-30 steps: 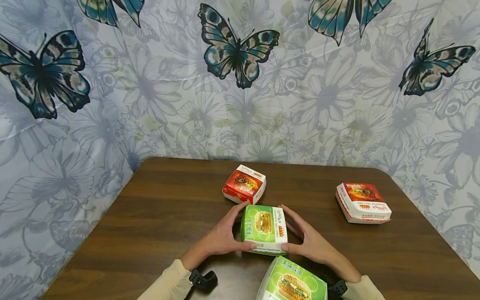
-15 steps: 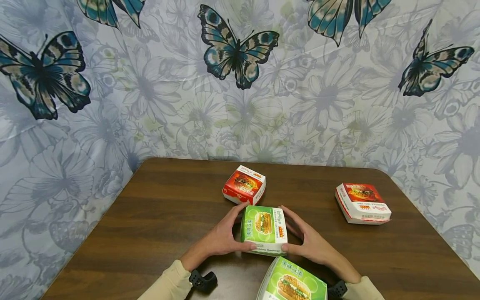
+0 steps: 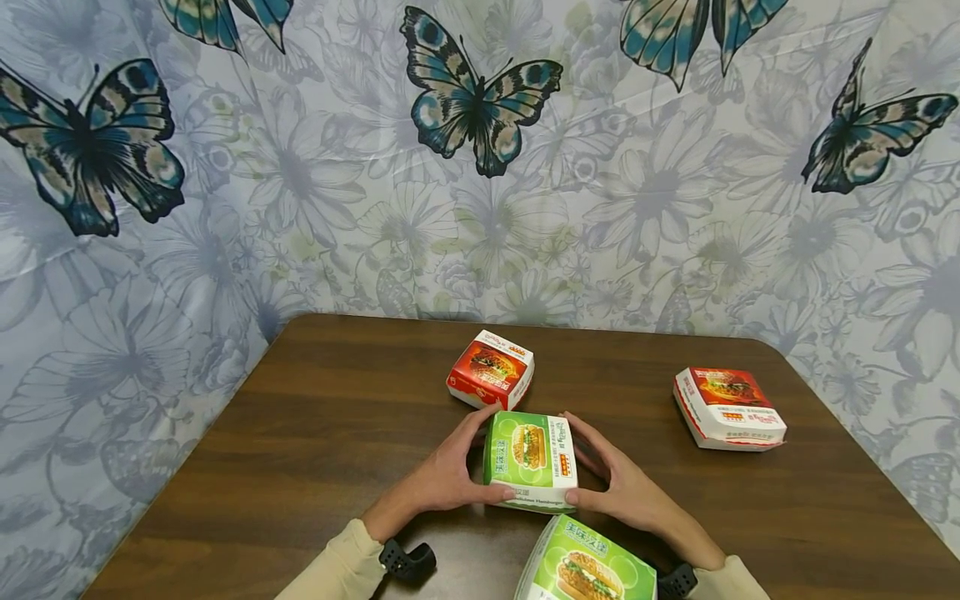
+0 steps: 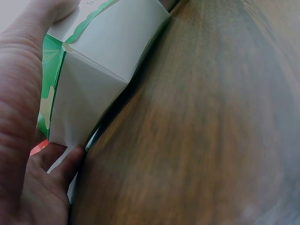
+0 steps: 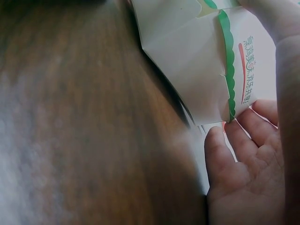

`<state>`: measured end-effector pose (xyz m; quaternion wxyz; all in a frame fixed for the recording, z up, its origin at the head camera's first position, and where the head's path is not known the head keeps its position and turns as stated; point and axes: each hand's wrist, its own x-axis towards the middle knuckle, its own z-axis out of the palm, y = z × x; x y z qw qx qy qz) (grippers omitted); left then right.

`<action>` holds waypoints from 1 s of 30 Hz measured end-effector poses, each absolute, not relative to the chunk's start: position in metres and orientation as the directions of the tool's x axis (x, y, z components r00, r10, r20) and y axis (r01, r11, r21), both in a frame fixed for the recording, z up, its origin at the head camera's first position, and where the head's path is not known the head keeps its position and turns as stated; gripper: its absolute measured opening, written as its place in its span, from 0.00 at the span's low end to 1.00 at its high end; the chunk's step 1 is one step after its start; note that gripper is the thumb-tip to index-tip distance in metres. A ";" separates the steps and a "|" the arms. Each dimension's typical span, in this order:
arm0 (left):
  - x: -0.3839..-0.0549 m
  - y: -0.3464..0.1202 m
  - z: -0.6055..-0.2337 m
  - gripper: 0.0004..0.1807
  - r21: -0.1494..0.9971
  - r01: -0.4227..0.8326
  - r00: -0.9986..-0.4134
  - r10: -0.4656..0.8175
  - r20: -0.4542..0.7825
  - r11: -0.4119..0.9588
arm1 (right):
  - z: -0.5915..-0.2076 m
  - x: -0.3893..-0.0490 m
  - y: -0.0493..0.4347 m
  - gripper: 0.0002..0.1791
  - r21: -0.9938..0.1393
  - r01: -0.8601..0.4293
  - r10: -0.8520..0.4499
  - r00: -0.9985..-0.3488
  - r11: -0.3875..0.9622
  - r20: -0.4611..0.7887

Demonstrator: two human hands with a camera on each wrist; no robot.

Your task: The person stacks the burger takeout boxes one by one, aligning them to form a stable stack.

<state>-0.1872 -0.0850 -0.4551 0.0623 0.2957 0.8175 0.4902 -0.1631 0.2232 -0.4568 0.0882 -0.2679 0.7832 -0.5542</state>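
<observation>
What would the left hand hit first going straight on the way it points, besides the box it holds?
Likely the nearer red burger box: in the head view it sits just ahead of the left hand. Depth unclear; can't tell whether fingertips touch it.

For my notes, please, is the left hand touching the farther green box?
Touching: the head view shows the left hand, its thumb against the farther green box.

near green box (image 3: 596,562): cut off by head view's bottom edge | right wristband (image 3: 678,581): partly hidden behind that box | held green box (image 3: 528,454): sides partly covered by left grip (image 3: 453,468) and right grip (image 3: 618,482) | far-right red box (image 3: 729,408): small print illegible | left butterfly (image 3: 87,150): clipped at left edge | counter (image 4: 201,117): blurred in both wrist views
</observation>
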 end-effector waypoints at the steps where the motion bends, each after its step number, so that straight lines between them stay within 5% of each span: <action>1: -0.187 -0.085 -0.455 0.60 0.840 0.422 -0.816 0.546 0.189 0.340 | -0.457 -0.163 0.223 0.53 -0.915 -0.325 -0.519 -0.839 0.240 0.162; 30: -0.188 -0.085 -0.454 0.61 0.850 0.402 -0.817 0.553 0.164 0.341 | -0.448 -0.160 0.232 0.55 -0.877 -0.451 -0.523 -0.795 0.169 0.308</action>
